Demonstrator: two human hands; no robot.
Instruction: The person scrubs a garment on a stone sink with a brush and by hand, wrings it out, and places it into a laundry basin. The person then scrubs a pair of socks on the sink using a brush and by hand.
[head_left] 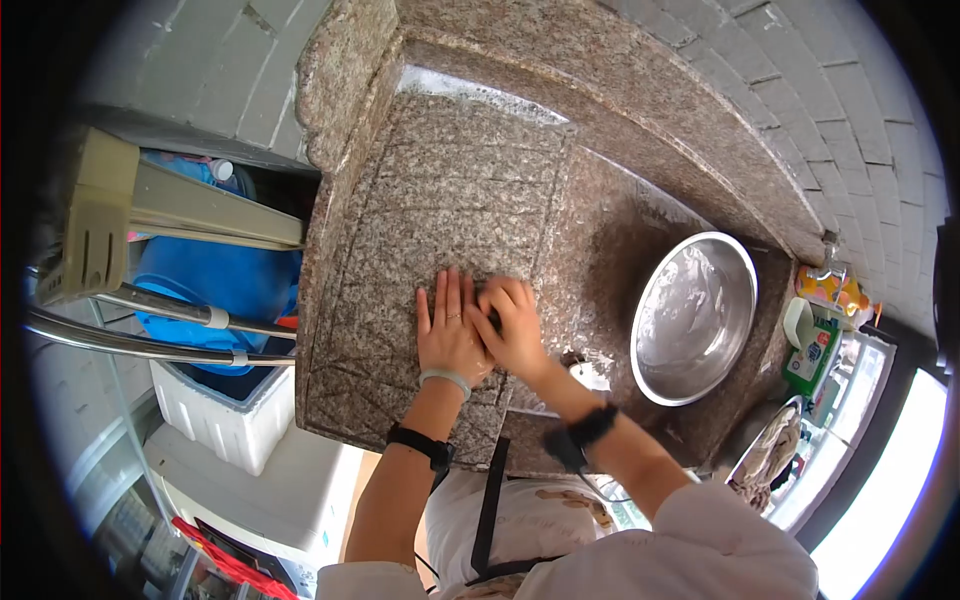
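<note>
My left hand (450, 325) lies flat on the speckled stone washboard slab (440, 200), its fingers stretched out and pointing away from me. Right beside it, my right hand (514, 328) has its fingers curled, and its thumb side touches the left hand. Something small and dark shows at the curled fingers, too unclear to name. Grooves cross the stone surface, and white suds lie along its far edge. To the right of both hands a steel basin (695, 320) stands in the stone sink (600, 215).
A raised stone rim (620, 70) runs along the back. At the right edge are a green package (812, 355) and a bowl with cloth (770, 455). On the left are metal tubes (170, 345), a blue tub (215, 280) and a white foam box (215, 415).
</note>
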